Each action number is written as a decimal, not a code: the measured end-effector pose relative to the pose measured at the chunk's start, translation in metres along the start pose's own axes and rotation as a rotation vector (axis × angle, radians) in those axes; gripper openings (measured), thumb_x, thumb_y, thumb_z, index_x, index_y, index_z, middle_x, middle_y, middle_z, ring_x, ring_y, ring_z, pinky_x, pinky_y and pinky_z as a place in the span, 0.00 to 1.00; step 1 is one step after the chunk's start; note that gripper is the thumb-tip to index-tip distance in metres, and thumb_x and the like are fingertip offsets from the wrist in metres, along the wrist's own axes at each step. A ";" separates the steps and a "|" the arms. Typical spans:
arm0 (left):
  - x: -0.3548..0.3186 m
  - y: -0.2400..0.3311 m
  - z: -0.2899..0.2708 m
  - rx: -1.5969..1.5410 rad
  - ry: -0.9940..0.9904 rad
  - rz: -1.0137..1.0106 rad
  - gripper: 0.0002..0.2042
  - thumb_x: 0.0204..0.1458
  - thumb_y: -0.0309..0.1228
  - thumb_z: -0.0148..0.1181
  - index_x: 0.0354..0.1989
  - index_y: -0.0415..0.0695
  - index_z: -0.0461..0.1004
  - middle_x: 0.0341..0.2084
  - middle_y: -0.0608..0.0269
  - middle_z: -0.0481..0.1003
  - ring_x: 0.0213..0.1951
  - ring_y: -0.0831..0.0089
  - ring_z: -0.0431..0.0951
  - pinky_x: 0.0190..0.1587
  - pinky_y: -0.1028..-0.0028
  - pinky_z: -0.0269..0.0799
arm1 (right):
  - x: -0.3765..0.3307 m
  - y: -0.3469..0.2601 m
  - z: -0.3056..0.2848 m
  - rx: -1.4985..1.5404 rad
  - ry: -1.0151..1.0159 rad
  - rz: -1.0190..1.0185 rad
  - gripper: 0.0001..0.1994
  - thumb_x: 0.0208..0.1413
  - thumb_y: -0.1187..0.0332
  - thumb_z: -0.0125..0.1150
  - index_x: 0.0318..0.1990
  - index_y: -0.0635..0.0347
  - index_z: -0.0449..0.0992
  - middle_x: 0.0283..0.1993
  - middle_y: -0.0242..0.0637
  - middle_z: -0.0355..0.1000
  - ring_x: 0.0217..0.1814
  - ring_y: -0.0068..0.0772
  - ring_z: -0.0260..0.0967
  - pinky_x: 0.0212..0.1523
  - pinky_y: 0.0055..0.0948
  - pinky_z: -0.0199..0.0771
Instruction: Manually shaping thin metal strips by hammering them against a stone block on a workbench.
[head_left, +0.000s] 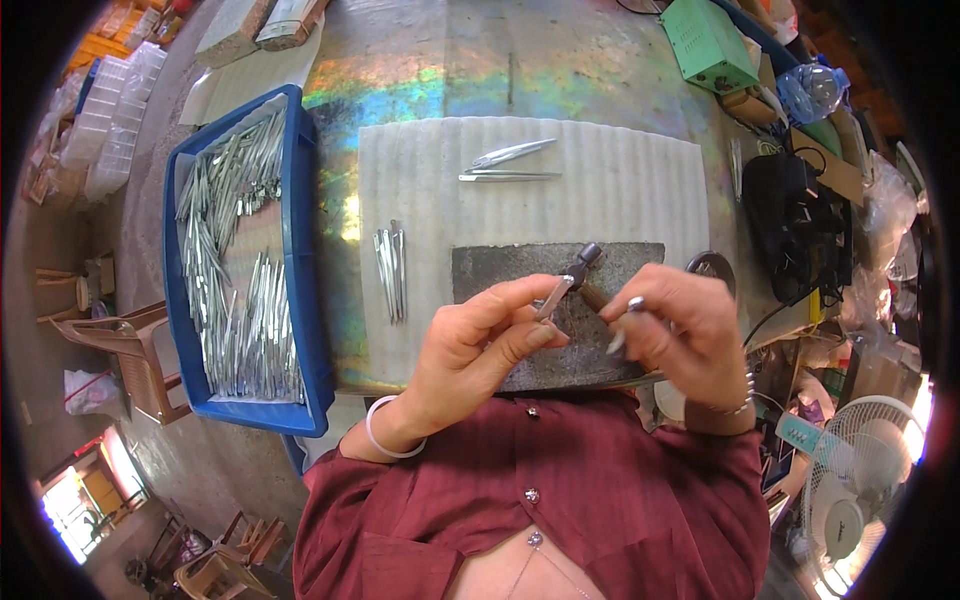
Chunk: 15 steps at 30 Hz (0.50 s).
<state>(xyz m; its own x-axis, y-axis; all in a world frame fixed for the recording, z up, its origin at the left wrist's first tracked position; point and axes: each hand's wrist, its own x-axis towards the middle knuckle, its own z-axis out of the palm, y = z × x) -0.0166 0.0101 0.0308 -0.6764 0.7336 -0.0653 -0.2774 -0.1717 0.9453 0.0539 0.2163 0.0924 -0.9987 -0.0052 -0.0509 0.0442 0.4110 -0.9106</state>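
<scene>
Over a dark grey metal block [490, 275], my left hand [470, 345] pinches a slim silver metal strip [555, 298] between thumb and fingers; it resembles one of the tweezers nearby. My right hand [690, 325] is just to the right with its fingers curled together. Whatever is in them, if anything, is too small to make out. A hammer lies on the block between my hands, its dark head [588, 257] and part of its wooden handle [595, 297] showing. Beyond the block, a few silver tweezers [512, 176] rest on a white foam sheet [630, 165].
Left of the foam sheet stands a blue tray [310, 250] with many slim silver pieces [265, 330]. Several more lie in a bunch [391, 275] on the sheet's left side. A green box [710, 45], black device [785, 200] and fan [850, 490] are at right.
</scene>
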 end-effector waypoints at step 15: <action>-0.009 0.000 0.006 0.047 0.027 0.075 0.06 0.53 0.20 0.57 0.39 0.35 0.71 0.31 0.62 0.78 0.35 0.82 0.76 0.38 0.82 0.71 | 0.004 -0.001 0.044 0.013 0.181 -0.214 0.06 0.48 0.77 0.63 0.34 0.65 0.74 0.24 0.37 0.70 0.20 0.26 0.69 0.20 0.21 0.67</action>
<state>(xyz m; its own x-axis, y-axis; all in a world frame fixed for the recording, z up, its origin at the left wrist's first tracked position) -0.0066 0.0073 0.0330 -0.7123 0.7019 -0.0012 -0.1928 -0.1940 0.9619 0.0514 0.1762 0.0751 -0.9736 0.0726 0.2163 -0.1692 0.4067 -0.8978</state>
